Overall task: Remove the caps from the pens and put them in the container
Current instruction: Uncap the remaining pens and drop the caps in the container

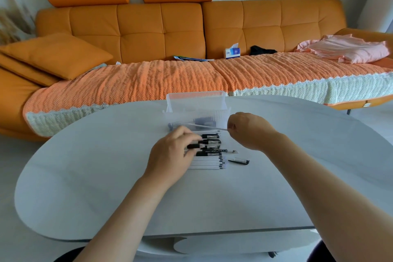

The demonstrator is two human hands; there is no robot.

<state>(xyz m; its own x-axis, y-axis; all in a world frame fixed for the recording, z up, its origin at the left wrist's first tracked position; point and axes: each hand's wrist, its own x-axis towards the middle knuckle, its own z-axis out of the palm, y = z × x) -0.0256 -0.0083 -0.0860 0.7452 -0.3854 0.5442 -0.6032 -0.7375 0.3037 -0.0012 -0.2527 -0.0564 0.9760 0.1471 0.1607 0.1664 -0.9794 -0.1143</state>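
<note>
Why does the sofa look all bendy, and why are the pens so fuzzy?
In the head view the wide lens bows the sofa near the edges; the pens at the left hand and the thin stick in the right hand look soft and smeared; the light is even, with faint shadows on the table and no strong glare.

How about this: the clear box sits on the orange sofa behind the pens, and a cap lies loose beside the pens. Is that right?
Not quite. The head view shows the clear box sitting on the white table, not the sofa, behind the pens. A cap does lie loose beside the pens.
</note>
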